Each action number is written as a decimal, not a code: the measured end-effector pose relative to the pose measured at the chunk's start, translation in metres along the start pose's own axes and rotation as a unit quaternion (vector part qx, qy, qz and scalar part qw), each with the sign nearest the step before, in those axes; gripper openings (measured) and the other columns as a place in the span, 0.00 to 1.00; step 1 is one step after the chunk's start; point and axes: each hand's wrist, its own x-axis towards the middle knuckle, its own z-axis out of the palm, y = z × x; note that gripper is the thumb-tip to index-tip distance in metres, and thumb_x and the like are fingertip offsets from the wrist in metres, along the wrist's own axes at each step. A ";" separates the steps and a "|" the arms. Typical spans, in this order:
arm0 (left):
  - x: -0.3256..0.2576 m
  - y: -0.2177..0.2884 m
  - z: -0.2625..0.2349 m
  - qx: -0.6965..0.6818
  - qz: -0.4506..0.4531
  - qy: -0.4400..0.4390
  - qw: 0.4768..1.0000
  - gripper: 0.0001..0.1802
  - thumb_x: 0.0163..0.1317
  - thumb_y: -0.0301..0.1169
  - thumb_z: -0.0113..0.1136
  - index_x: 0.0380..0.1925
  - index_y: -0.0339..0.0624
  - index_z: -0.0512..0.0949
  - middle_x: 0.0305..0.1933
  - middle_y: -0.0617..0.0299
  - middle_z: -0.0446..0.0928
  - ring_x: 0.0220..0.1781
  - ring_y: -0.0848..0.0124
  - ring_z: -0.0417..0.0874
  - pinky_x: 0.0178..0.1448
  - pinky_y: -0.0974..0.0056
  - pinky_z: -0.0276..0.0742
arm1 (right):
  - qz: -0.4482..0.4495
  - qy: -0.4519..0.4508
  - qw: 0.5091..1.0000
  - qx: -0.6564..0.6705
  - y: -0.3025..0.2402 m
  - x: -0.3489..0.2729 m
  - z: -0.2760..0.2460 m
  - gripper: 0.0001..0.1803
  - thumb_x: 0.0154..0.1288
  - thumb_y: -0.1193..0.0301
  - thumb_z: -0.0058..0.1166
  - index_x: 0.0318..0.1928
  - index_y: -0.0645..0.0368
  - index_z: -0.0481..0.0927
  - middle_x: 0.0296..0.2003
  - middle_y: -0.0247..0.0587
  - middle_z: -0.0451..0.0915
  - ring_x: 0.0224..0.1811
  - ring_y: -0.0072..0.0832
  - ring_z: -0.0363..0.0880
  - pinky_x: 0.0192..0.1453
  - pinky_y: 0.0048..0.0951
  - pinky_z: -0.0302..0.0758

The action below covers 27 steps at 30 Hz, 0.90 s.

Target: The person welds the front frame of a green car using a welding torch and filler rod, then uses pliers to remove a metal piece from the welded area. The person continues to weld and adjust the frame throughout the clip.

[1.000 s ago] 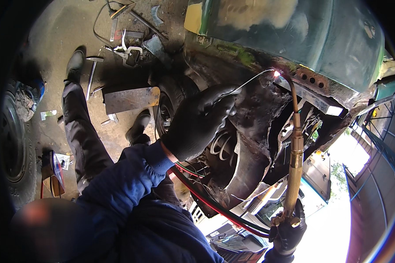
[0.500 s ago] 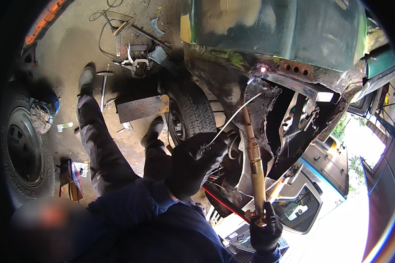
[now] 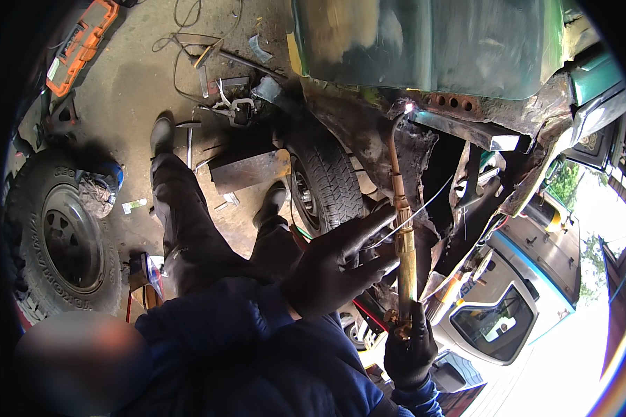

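My right hand (image 3: 410, 347), in a black glove, is wrapped round the valve end of a brass gas welding torch (image 3: 405, 267). Its bent copper tip reaches a bright glowing spot on the rusty edge of a vehicle body (image 3: 375, 132), beside the end of a squared metal bar (image 3: 466, 130). Between the fingers of my gloved left hand (image 3: 334, 260) is a thin pale filler rod (image 3: 432, 198). The rod crosses the torch and points up to the right, away from the glow. My left fingers are stretched forward close to the torch body.
A green body panel (image 3: 431, 45) hangs above the torn, rusty opening. Below it are a tyre (image 3: 325, 184) and a metal plate (image 3: 250, 172). Clamps, a hammer (image 3: 189, 142) and cables lie on the floor. A loose wheel (image 3: 69, 236) and an orange case (image 3: 83, 45) are at the left.
My left hand has moved right toward the torch, and the rod has swung away from the glow to the right. The torch tip stays at the glowing spot. The whole view has shifted slightly.
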 end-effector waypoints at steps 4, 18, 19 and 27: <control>0.007 -0.002 0.001 0.021 0.035 0.017 0.999 0.39 0.73 0.28 0.75 0.82 0.47 0.72 0.53 0.62 0.86 0.30 0.84 0.72 0.35 0.70 0.75 | 0.003 0.006 1.000 -0.017 -0.001 0.006 0.003 0.38 0.68 0.81 0.65 0.79 0.68 0.73 0.62 0.65 0.86 0.60 0.56 0.92 0.62 0.46 0.89; 0.022 -0.002 0.002 0.056 0.049 0.021 0.997 0.37 0.73 0.29 0.74 0.81 0.50 0.74 0.41 0.64 0.82 0.27 0.81 0.69 0.33 0.69 0.73 | -0.065 0.024 0.997 -0.042 0.009 0.025 0.005 0.39 0.67 0.84 0.64 0.79 0.68 0.72 0.57 0.59 0.89 0.38 0.39 0.90 0.45 0.39 0.88; 0.023 -0.002 0.002 0.059 0.047 0.022 0.997 0.37 0.73 0.29 0.74 0.81 0.50 0.74 0.41 0.64 0.82 0.27 0.81 0.69 0.32 0.69 0.73 | -0.081 0.025 0.995 -0.060 0.010 0.026 0.005 0.39 0.67 0.84 0.64 0.79 0.68 0.72 0.57 0.58 0.89 0.37 0.37 0.89 0.44 0.38 0.88; 0.023 -0.003 0.003 0.059 0.045 0.027 0.997 0.37 0.73 0.28 0.74 0.81 0.50 0.74 0.40 0.64 0.83 0.27 0.80 0.71 0.33 0.69 0.74 | -0.026 0.022 0.999 0.001 0.011 0.019 0.008 0.40 0.67 0.84 0.64 0.80 0.66 0.72 0.57 0.56 0.89 0.37 0.36 0.89 0.44 0.37 0.88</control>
